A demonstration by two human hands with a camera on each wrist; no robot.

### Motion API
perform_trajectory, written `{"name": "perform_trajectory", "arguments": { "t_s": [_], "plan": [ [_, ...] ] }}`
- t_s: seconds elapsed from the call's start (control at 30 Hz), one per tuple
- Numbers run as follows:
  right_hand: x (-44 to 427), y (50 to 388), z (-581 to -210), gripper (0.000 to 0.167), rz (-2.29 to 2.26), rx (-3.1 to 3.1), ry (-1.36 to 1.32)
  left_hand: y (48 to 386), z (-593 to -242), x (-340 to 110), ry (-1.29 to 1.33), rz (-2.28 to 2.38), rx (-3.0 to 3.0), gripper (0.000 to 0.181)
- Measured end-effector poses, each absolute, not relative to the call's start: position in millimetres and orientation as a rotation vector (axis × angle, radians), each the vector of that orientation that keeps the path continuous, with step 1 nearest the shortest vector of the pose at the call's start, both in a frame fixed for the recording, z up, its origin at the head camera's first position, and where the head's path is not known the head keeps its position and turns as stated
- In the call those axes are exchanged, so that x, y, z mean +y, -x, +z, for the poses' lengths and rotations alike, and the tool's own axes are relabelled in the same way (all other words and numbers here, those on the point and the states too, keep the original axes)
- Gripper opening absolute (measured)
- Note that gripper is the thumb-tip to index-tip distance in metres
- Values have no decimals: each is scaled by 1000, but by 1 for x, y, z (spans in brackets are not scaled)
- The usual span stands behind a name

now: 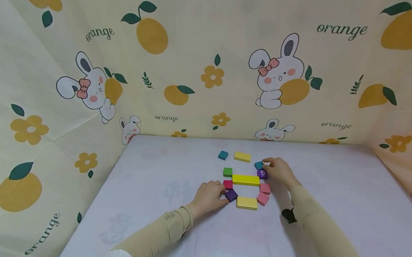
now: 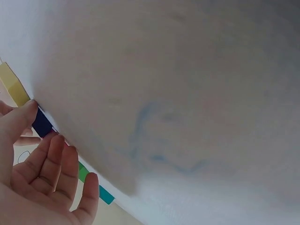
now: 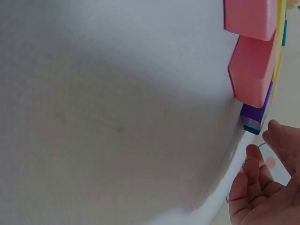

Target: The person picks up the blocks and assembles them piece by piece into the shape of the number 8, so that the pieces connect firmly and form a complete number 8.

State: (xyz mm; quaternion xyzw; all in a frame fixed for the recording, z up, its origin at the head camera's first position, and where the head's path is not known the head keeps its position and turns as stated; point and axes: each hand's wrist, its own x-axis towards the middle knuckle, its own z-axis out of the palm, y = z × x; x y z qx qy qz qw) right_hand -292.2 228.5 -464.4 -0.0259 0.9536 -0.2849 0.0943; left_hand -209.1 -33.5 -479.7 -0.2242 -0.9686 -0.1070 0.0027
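Observation:
Rectangular blocks lie in a loop on the table. In the head view my left hand (image 1: 209, 197) holds the dark purple block (image 1: 231, 195) at its left side, thumb below and fingers above by the red block (image 1: 227, 184). The left wrist view shows the left hand (image 2: 51, 178) with its thumb at one end of that dark block (image 2: 42, 123). My right hand (image 1: 279, 171) has thumb and index finger at the right edge of a teal block (image 1: 259, 165), above the purple block (image 1: 262, 174). Curved fingers of the right hand (image 3: 265, 180) show beside the teal block (image 3: 251, 129).
A long yellow block (image 1: 245, 180) crosses the middle, with pale yellow blocks at the top (image 1: 242, 157) and bottom (image 1: 247, 203). Green (image 1: 227, 172) and teal (image 1: 223, 155) blocks stand at left, two pink blocks (image 1: 265, 188) at right. A patterned cloth (image 1: 197, 37) hangs behind the table.

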Motion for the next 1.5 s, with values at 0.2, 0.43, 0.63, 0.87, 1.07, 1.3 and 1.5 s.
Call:
{"name": "perform_trajectory", "arguments": {
  "t_s": [0.2, 0.43, 0.63, 0.87, 1.07, 1.3, 1.5],
  "plan": [
    [229, 296, -468, 39, -836, 2810, 71, 209, -480, -34, 709, -330, -3033, 29],
    [229, 300, -470, 40, -839, 2813, 79, 209, -479, -33, 697, -327, -3039, 29],
    [229, 303, -471, 39, -841, 2814, 103, 208, -480, -33, 696, -333, -3041, 29],
    [227, 305, -473, 38, -858, 2761, 84, 209, -482, -32, 689, -322, -3040, 29],
    [223, 309, -472, 39, -862, 2760, 115, 210, -483, -33, 689, -318, -3038, 29],
    [223, 310, -471, 39, -885, 2729, 104, 210, -482, -33, 688, -325, -3042, 29],
    [224, 312, -475, 41, -898, 2689, 91, 211, -481, -33, 704, -320, -3045, 29]
  ]
}}
